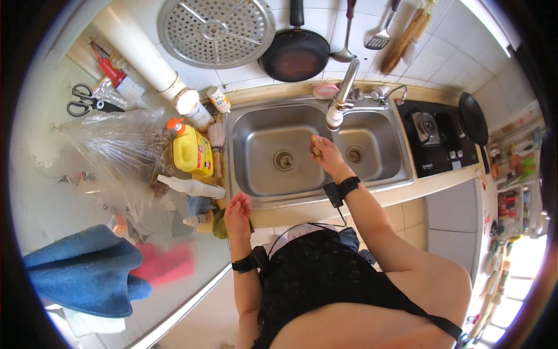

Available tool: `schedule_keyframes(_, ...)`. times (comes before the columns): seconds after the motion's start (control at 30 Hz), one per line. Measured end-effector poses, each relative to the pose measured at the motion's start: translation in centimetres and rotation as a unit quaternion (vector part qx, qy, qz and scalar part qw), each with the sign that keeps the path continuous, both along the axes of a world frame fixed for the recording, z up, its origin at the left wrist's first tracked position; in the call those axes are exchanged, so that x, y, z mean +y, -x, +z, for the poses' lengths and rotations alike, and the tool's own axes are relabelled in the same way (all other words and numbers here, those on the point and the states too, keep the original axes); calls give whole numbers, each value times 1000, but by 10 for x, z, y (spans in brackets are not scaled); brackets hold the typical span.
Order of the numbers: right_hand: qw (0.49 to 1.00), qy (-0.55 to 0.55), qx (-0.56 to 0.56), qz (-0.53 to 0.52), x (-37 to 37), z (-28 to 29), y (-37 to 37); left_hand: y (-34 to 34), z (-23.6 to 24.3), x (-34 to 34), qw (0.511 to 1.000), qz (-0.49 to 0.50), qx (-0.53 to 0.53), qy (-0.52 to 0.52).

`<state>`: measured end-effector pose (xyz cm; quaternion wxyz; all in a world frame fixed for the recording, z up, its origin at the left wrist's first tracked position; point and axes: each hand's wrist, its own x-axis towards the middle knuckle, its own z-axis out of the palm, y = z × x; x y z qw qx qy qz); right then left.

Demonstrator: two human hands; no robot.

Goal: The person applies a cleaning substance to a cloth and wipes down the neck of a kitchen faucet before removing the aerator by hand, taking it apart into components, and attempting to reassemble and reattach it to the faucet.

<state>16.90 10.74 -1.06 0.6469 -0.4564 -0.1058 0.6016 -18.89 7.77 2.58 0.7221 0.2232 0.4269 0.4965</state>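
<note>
My right hand (330,156) is closed on a small yellowish-brown item (315,145), too small to make out clearly, over the divider of the steel double sink (261,116). A tall faucet (343,99) rises just above that hand. My left hand (237,214) is at the sink's front-left corner, fingers loosely bent and nothing visible in them, beside a green cloth (220,227). To its upper left stand a yellow detergent jug (193,152), a white bottle (192,186) and an upright brush (217,139).
A black cooktop (430,157) with a pan (472,119) adjoins the sink's right. Another pan (293,55), a perforated metal plate (215,32) and utensils hang behind. A blue towel (81,267), scissors (87,103) and plastic bags (116,145) are at left. A shelved rack (511,192) stands far right.
</note>
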Motion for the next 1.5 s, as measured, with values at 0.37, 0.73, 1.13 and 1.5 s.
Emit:
schedule_keyframes(0.37, 985, 137, -101, -21, 48, 1, 18, 11, -1, -10, 999, 40, 5, 2)
schedule_keyframes(0.73, 981, 174, -66, -51, 16, -4, -4, -8, -14, 3, 1000, -6, -1, 7)
schedule_keyframes(1.13, 933, 55, -351, 53, -97, 1, -77, -58, -11, 11, 995, -82, 35, 50)
schedule_keyframes(1.5, 688, 49, -718, 88, -181, -14, -46, -71, -30, 8, 990, -133, -4, 36)
